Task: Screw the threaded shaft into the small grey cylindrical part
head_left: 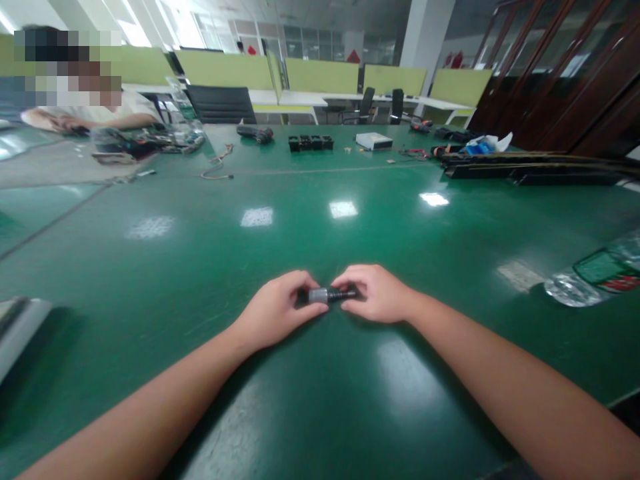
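Note:
A small cylindrical piece [318, 295], grey in the body with a narrow, stepped black end, lies level between my hands, low over the green table [280, 247]. My left hand [277, 308] is closed around its grey end, thumb along the near side. Around the thin black end curl the thumb and fingers of my right hand [376, 293]; the tip is partly hidden by them. Blur hides exactly what kind of piece it is.
A water bottle [595, 273] lies at the right. A pale-edged object [23, 333] sits at the left edge. Farther back are black blocks [311, 143], a white box [373, 141], a cable [216, 167] and dark strips [530, 167]. Someone [100, 110] sits across, far left.

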`<state>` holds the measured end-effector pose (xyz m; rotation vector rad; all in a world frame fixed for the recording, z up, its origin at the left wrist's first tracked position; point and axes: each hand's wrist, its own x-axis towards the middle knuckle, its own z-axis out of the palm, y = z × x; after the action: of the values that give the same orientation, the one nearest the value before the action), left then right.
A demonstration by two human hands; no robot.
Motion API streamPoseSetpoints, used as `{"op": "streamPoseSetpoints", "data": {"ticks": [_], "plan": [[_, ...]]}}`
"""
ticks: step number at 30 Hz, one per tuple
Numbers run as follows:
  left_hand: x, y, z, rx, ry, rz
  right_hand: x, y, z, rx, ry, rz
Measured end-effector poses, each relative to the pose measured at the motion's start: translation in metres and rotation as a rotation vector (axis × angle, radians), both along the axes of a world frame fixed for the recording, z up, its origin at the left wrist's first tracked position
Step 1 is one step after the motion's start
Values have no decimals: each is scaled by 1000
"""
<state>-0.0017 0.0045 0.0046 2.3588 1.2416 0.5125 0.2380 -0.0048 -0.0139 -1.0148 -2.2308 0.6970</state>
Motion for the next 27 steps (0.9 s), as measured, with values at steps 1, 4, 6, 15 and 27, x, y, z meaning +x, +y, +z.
{"op": "streamPoseSetpoints", "data": {"ticks": [1,4,6,15,27], "plan": [[0,0,0,0,-1,-1,0,0,0,6,-5,-1],[0,0,0,1,-5,-4,-1,-1,0,19,-21,2],[0,0,-1,4,-5,-2,-2,-1,1,29,-27,11],[1,1,-2,14,-1,-6,-9,2,-3,53,-57,-24],[1,1,-1,9,4,-11,-11,3,-4,29,-24,-58]]}}
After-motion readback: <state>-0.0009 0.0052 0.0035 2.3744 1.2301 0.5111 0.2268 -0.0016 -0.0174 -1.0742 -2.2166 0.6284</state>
